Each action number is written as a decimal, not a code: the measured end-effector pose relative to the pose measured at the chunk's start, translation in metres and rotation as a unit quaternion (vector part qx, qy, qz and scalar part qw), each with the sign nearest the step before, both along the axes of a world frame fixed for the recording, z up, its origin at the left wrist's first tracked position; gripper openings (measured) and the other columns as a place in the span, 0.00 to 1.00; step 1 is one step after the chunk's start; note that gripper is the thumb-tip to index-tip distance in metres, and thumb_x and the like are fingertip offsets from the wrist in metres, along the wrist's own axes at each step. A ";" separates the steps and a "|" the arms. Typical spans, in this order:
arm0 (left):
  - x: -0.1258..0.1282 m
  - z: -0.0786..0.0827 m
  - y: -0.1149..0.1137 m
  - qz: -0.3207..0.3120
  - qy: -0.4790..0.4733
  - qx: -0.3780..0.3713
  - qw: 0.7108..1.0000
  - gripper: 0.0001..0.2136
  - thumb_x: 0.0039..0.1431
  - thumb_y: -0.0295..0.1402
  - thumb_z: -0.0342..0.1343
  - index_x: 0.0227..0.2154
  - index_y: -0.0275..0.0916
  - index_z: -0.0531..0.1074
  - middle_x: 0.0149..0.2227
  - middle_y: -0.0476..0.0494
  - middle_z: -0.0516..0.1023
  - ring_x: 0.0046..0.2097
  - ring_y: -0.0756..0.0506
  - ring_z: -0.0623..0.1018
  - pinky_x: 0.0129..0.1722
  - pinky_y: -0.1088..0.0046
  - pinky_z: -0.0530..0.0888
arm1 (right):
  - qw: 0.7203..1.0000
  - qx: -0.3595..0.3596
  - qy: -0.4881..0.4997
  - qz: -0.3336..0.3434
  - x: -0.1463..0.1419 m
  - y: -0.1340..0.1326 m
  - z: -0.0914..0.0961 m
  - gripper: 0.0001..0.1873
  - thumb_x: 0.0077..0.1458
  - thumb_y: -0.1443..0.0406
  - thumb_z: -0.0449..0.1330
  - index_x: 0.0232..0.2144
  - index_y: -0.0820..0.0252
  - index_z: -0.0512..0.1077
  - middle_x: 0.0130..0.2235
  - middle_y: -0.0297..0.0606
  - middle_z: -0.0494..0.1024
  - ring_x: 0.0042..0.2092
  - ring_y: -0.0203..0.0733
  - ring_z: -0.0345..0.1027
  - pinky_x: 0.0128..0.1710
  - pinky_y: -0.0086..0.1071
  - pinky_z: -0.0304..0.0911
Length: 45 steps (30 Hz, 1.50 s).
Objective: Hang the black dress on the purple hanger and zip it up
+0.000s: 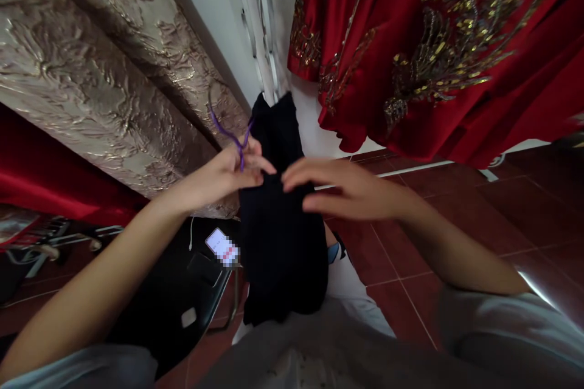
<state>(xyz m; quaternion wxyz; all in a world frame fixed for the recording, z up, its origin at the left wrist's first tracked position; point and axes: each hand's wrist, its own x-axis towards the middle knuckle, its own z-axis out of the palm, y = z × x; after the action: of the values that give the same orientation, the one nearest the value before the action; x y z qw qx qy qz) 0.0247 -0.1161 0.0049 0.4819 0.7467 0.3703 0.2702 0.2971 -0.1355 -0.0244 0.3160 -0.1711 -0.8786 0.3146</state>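
A black garment (280, 237) hangs in front of me, from about chest height down past my lap. My left hand (232, 173) is closed in a pinch on the garment's upper left edge, and a thin purple thread (230, 134) runs up from its fingers. My right hand (337, 185) lies on the garment's right side with fingers stretched forward and thumb tucked under; the fingertips of both hands nearly meet at the middle of the cloth.
A gold brocade curtain (91, 73) fills the upper left. A red dress with gold embroidery (447, 42) hangs at upper right. A black chair (182, 292) with a phone (222, 247) on it stands at lower left. Red floor tiles (456, 206) spread to the right.
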 end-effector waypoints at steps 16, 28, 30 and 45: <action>-0.058 -0.009 0.047 0.316 -0.049 0.401 0.858 0.11 0.62 0.39 0.61 0.44 0.45 0.67 0.47 0.44 0.75 0.49 0.41 0.77 0.52 0.49 0.75 | 0.878 -0.238 0.298 -0.291 0.005 0.118 -0.007 0.27 0.54 0.39 0.65 0.27 0.55 0.68 0.26 0.33 0.71 0.32 0.38 0.64 0.33 0.34 0.64; -0.004 -0.098 0.032 0.261 0.405 0.342 0.807 0.27 0.72 0.46 0.45 0.68 0.39 0.63 0.29 0.40 0.80 0.32 0.37 0.82 0.35 0.64 0.74 | 0.856 -0.099 0.360 -0.357 0.035 0.130 0.004 0.35 0.43 0.24 0.54 0.27 0.43 0.62 0.27 0.40 0.71 0.48 0.52 0.60 0.43 0.44 0.59; -0.007 -0.106 0.030 0.280 0.392 0.320 0.815 0.26 0.73 0.47 0.45 0.65 0.37 0.66 0.35 0.36 0.82 0.35 0.35 0.82 0.35 0.62 0.75 | 0.857 -0.108 0.350 -0.362 0.031 0.134 0.004 0.36 0.43 0.23 0.51 0.27 0.44 0.62 0.27 0.41 0.71 0.49 0.52 0.59 0.44 0.43 0.58; 0.040 -0.127 -0.012 0.375 0.001 0.364 0.853 0.09 0.64 0.27 0.52 0.38 0.47 0.76 0.37 0.46 0.79 0.39 0.42 0.78 0.41 0.61 0.75 | 0.874 -0.115 0.316 -0.349 0.027 0.103 -0.025 0.33 0.48 0.28 0.56 0.36 0.44 0.73 0.39 0.43 0.80 0.55 0.59 0.61 0.50 0.50 0.58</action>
<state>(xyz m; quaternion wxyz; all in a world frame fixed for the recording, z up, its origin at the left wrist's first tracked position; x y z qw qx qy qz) 0.0644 -0.1285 -0.1218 0.0375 0.6734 0.4983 0.5448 0.3245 -0.0330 -0.0494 0.6445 -0.3932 -0.5724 0.3201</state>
